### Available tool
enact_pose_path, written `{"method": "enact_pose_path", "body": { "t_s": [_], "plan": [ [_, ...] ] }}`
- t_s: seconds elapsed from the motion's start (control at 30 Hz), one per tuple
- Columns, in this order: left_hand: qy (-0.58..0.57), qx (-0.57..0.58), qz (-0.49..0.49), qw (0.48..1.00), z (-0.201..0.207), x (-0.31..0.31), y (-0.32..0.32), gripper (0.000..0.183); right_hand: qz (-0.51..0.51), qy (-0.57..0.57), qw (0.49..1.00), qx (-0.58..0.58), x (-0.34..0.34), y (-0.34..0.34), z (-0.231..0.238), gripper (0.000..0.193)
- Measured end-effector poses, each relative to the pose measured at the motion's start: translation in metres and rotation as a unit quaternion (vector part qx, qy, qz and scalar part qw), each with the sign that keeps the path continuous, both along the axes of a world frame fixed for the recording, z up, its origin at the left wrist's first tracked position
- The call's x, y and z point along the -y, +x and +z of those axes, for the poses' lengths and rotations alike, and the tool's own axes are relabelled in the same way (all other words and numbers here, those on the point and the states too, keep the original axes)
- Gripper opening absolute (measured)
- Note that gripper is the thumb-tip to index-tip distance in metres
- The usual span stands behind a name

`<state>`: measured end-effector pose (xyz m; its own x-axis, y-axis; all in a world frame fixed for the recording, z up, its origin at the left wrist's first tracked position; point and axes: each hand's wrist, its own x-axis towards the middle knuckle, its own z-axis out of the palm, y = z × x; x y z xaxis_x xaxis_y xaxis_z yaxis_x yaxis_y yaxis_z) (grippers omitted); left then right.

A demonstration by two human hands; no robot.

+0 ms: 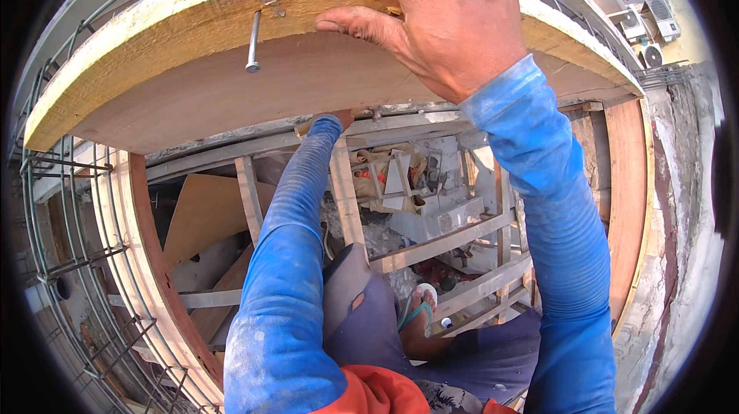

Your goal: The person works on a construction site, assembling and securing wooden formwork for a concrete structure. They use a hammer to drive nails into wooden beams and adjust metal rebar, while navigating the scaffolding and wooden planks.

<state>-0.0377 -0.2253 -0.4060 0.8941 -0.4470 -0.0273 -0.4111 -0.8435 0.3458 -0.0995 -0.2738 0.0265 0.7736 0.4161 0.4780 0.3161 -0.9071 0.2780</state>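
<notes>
Pale board (304, 6) under the right hand (458, 25); nail (252, 45) to that hand's left

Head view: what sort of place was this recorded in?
Probably an outdoor building site. The signs are the steel rebar cage on the left, the timber board under the right hand, and the nail sticking partway out of that board.
</notes>
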Motion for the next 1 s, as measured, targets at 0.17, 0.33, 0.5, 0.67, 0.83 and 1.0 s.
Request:
{"method": "enact_pose_path", "body": {
  "t_s": [0.17,0.33,0.5,0.67,0.83,1.0],
  "plan": [
    [-0.005,0.043,0.038,0.998,-0.016,0.012,0.007,0.048,0.024,0.000,1.000,0.020,0.001,0.003,-0.005,0.056],
    [-0.008,0.044,0.031,0.999,-0.011,0.009,0.015,0.045,0.033,0.047,0.998,0.002,-0.006,0.009,-0.003,0.049],
    [0.001,0.052,0.000,0.999,-0.007,0.029,0.021,0.043,-0.002,0.078,0.996,-0.029,0.015,-0.003,0.002,0.055],
    [-0.062,0.034,-0.034,0.997,-0.025,0.029,0.014,0.040,-0.020,0.079,0.995,-0.065,0.008,0.008,-0.012,0.055],
    [-0.087,0.067,0.029,0.994,-0.016,-0.034,-0.042,0.038,-0.006,0.094,0.996,0.005,0.001,0.009,-0.026,0.069],
    [-0.185,0.339,-0.127,0.913,0.228,-0.108,-0.125,0.041,-0.053,0.089,0.994,-0.030,0.008,0.005,-0.026,0.071]
  ]
}}
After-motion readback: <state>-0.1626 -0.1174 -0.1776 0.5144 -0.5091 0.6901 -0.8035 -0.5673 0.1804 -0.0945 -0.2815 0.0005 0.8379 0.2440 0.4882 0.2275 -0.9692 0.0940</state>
